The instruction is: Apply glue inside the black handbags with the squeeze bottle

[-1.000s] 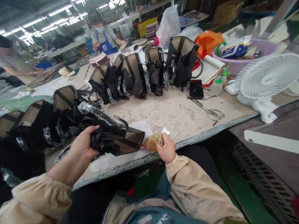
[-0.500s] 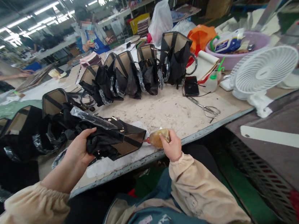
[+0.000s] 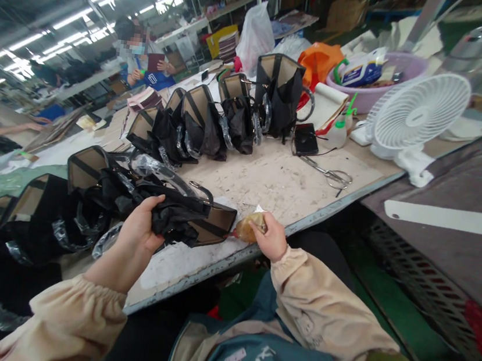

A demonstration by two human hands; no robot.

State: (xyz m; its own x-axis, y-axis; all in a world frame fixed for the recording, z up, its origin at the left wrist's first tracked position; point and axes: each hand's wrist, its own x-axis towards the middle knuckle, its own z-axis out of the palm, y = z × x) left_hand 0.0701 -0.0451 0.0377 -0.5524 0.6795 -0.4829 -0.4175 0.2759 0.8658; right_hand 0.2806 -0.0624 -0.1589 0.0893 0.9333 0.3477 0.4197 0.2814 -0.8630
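Observation:
A black handbag (image 3: 211,226) with a tan-brown panel lies on its side near the table's front edge, its handle wrapped in clear plastic. My left hand (image 3: 142,233) grips the dark fabric of this bag, thumb on top and the other fingers partly hidden beneath. In my right hand (image 3: 269,238) is a squeeze bottle (image 3: 249,228) of yellowish-brown glue-like liquid, held sideways. Its red nozzle points left and meets the edge of the bag's panel; whether it touches I cannot tell.
Several black bags (image 3: 202,120) stand in a row behind, more (image 3: 36,202) at the left. Scissors (image 3: 333,177), a black case (image 3: 305,138), a green-tipped bottle (image 3: 338,134), a white fan (image 3: 418,117) and a purple basin (image 3: 399,86) are at the right. A co-worker (image 3: 143,63) is across the table.
The bag has tilted slightly, and its handle now arches above it. My left hand has shifted a little right, my right hand a little left, bringing the nozzle along the panel's edge.

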